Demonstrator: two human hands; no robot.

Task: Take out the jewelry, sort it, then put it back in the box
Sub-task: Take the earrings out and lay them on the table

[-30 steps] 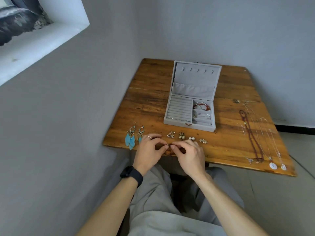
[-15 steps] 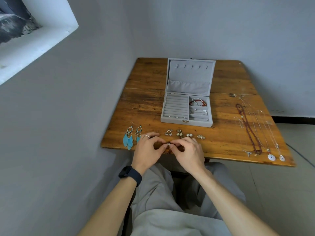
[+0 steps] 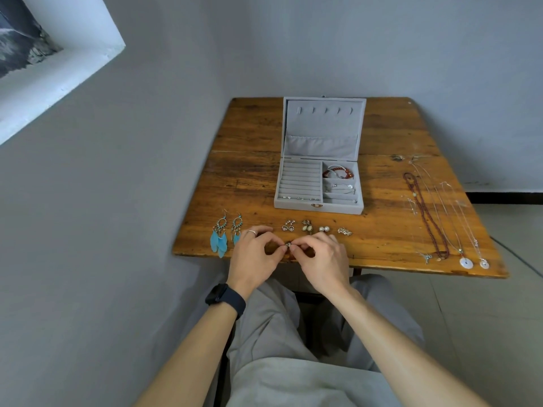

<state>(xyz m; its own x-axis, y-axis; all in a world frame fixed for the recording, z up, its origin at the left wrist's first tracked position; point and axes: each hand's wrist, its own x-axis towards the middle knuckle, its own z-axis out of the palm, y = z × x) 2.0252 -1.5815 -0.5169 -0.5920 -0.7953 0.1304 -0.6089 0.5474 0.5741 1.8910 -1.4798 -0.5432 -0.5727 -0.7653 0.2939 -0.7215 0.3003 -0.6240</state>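
A grey jewelry box (image 3: pixel 318 202) stands with its lid up in the middle of the wooden table (image 3: pixel 246 177); bracelets (image 3: pixel 338 172) lie in its right compartments. In front of the box lie blue feather earrings (image 3: pixel 224 235) and a row of small earring pairs (image 3: pixel 305 227). My left hand (image 3: pixel 255 257) and my right hand (image 3: pixel 324 259) meet at the table's near edge, and both pinch one small metal earring (image 3: pixel 288 245) between their fingertips.
Several necklaces (image 3: pixel 435 212) lie stretched out along the table's right side, with round pendants near the front edge. A grey wall runs close along the table's left side and behind it. My lap sits below the near edge.
My hands stay together at the near edge; their fingertips have parted slightly, so the small earring now shows between them. The view has shifted a little.
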